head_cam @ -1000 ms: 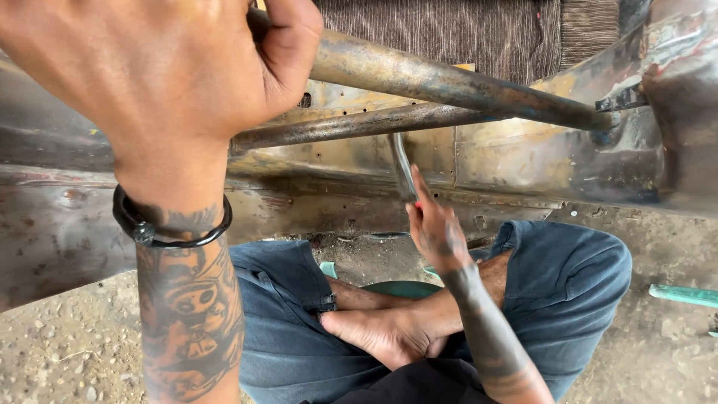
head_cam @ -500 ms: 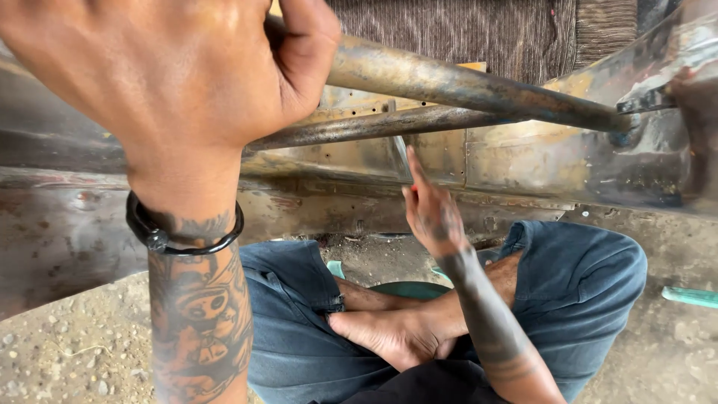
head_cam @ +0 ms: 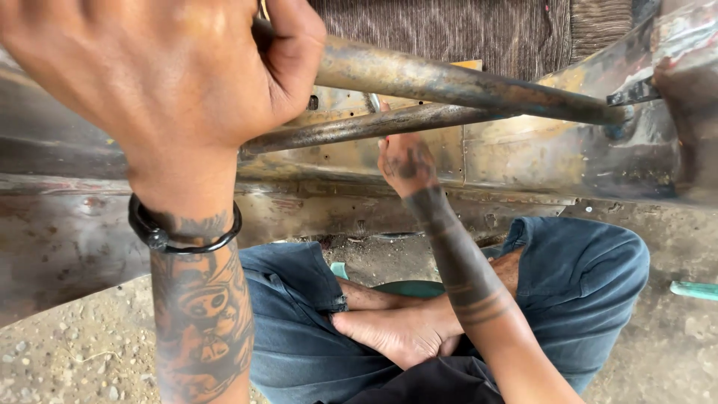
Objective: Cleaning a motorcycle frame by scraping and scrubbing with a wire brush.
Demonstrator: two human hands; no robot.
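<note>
My left hand (head_cam: 172, 67) is clenched around a rusty upper bar (head_cam: 464, 82) that slants down to the right. It wears a black bracelet at the wrist. A thinner lower bar (head_cam: 359, 127) runs below it. My right hand (head_cam: 404, 161) reaches up just under that lower bar and holds a slim metal tool (head_cam: 372, 101). Only the tool's tip shows between the two bars. Behind both bars is a worn, rusty metal panel (head_cam: 553, 157).
I sit cross-legged in blue jeans (head_cam: 583, 277) on gravelly ground (head_cam: 67, 352), bare feet tucked in. A green sandal (head_cam: 411, 288) lies under my legs, and a green object (head_cam: 695, 289) lies at the right edge. A metal bracket (head_cam: 636, 93) meets the upper bar's right end.
My right hand has risen with the tool, from below the lower bar to right against it, so most of the tool is now hidden. My left hand keeps its grip on the upper bar.
</note>
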